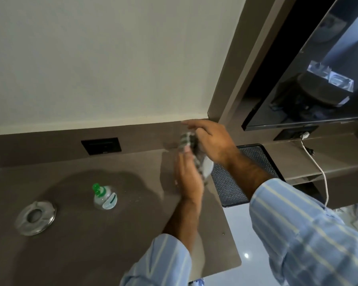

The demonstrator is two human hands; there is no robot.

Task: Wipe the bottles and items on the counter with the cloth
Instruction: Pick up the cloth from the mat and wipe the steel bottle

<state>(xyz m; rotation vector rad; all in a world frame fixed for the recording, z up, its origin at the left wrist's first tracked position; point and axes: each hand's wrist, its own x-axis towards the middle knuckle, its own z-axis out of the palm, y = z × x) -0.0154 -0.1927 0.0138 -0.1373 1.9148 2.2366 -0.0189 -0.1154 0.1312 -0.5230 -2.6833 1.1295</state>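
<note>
In front of me a plain pale wall (103, 58) rises above a brown counter (91, 244) with a low upstand of the same brown, where a black socket plate (101, 145) is set. To my right a brown panel (236, 65) frames a dark wall-mounted screen (310, 79) that mirrors the room. Below it runs a lower shelf (329, 159), with a white cable (318, 168) hanging from a second socket (293, 134). A dark patterned tray (229, 188) lies beside the counter's edge. The glossy pale floor (246, 240) catches a spot of light.

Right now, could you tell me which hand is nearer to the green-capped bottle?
Left. The left hand is up and right of the green-capped bottle; the right hand is farther right, above the cloth.
</note>
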